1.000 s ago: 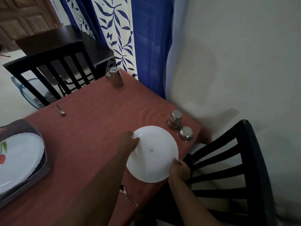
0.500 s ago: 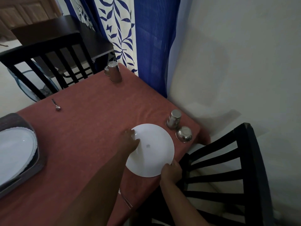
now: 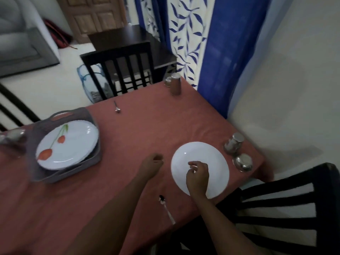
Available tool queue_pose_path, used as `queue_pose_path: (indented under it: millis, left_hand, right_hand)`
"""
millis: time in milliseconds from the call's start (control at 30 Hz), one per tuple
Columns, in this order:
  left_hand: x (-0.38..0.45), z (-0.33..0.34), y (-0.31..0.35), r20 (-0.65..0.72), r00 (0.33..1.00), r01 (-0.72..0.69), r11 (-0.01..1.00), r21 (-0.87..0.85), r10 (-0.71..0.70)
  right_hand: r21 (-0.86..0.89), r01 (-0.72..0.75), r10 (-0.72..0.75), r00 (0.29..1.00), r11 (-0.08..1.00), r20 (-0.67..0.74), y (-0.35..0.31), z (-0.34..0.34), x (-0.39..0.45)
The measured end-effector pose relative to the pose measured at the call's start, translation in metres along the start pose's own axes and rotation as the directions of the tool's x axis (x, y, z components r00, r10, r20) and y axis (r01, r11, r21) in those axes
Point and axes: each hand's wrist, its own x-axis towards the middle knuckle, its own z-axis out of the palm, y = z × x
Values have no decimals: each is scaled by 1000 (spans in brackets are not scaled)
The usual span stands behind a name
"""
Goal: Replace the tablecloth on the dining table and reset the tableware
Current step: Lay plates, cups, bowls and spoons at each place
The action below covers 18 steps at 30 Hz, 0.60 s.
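A plain white plate [image 3: 211,159] lies flat on the rust-red tablecloth [image 3: 143,137] near the table's right corner. My right hand [image 3: 197,176] hovers over the plate's near half with loosely curled fingers, holding nothing. My left hand [image 3: 152,165] is just left of the plate, fingers loosely curled, empty. A steel tumbler [image 3: 233,143] stands upside down beside a small steel bowl [image 3: 242,161] to the plate's right. A spoon [image 3: 166,208] lies near the table's front edge.
A grey tray [image 3: 88,159] at left holds stacked tulip-patterned plates [image 3: 68,142]. Another spoon [image 3: 116,107] and an inverted tumbler [image 3: 175,86] sit at the far edge. Black chairs stand at the far side [image 3: 119,70] and the right [image 3: 287,208]. Blue curtain and wall close the right.
Both hands have let go of the white plate's rim. The left hand drew back to the left, the right hand moved over the plate. The view swung left, showing the tray.
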Motion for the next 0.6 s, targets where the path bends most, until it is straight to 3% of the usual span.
queue_pose_path:
  millis: [133, 267, 433, 600]
  left_hand:
    - [-26, -66, -42, -74, 992, 88, 986, -143, -99]
    - [-55, -146, -86, -243, 956, 114, 970, -214, -165]
    - [-95, -224, -140, -420, 885, 98, 962, -256, -202]
    - [-119, -286, -184, -473, 839, 106, 935, -340, -267]
  right_hand:
    - [-33, 120, -108, 962, 992, 250, -24, 53, -15]
    - [-8, 277, -239, 843, 961, 483, -59, 118, -42]
    - [40, 497, -419, 682, 867, 599, -118, 194, -85]
    - [122, 672, -556, 481, 730, 677, -180, 275, -122]
